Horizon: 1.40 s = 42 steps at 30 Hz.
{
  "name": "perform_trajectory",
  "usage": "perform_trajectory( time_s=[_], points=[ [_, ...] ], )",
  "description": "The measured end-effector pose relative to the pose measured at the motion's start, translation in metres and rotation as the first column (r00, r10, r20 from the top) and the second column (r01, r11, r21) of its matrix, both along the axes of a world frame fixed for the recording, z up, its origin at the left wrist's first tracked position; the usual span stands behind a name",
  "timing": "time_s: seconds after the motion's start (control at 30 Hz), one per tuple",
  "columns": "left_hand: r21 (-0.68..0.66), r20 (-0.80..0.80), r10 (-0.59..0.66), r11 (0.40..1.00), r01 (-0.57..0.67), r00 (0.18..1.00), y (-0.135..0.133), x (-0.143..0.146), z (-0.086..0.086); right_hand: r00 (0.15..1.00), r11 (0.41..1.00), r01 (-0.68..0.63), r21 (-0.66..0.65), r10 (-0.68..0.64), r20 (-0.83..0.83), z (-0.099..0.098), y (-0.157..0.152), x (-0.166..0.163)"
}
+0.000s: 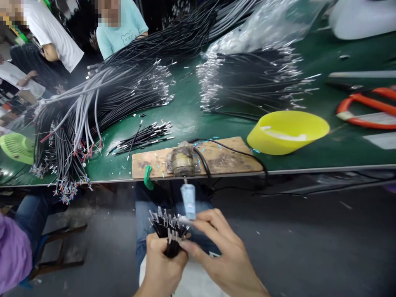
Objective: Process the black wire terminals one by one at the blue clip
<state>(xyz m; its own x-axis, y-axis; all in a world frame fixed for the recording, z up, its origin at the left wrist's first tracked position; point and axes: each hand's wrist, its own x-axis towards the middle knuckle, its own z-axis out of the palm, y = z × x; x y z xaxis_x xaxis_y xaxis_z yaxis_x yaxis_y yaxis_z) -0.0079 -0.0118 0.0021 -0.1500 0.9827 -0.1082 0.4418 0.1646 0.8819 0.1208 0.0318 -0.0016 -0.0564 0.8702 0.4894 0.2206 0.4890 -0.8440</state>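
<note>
My left hand [163, 264] is wrapped around a bundle of thin black cables [171, 247], whose silvery stripped ends fan out above the fist. Beside it, my right hand [221, 245] has its thumb against the cable ends and its index finger stretched up near a pale blue tapered piece [189, 202]. Thumb and index finger are apart, and I make out nothing held between them. That blue piece sits on the shaft of a small, grimy motor [183, 160], directly above the bundle. The motor is mounted on a wooden board [229, 159] at the table edge.
Across the green table [185, 119] lie a small pile of short black cables [144, 138], a large cable heap [123, 88] and a wide cable stack [247, 80]. A yellow ring-shaped container [289, 132] and orange-handled scissors [365, 108] are at right. Other people sit around the table.
</note>
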Motion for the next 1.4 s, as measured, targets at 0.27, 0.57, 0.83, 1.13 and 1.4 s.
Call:
perform_trajectory(
  time_s=[0.27,0.57,0.83,1.13,1.4],
  points=[
    [-0.004,0.008,-0.027,1.000,0.027,1.000,0.000,0.005,-0.003,0.995,0.995,-0.093,-0.041,0.095,0.044,0.008,0.001,0.000],
    [-0.037,0.027,0.121,0.992,-0.120,0.992,-0.003,0.005,-0.009,0.993,0.992,0.012,-0.126,-0.027,-0.113,-0.001,-0.002,-0.012],
    [-0.014,0.023,0.151,0.989,-0.150,0.988,-0.001,0.000,-0.006,0.979,0.991,-0.018,-0.133,-0.010,-0.202,-0.007,0.002,-0.015],
    [-0.010,-0.057,0.164,0.986,-0.165,0.985,0.003,0.006,0.001,0.991,0.994,0.111,0.023,-0.109,-0.071,-0.001,-0.001,-0.020],
    [-0.060,0.225,0.096,0.995,-0.084,0.970,0.004,-0.005,-0.008,0.924,0.938,-0.187,-0.293,0.066,-0.377,-0.017,0.002,-0.017]
  ],
)
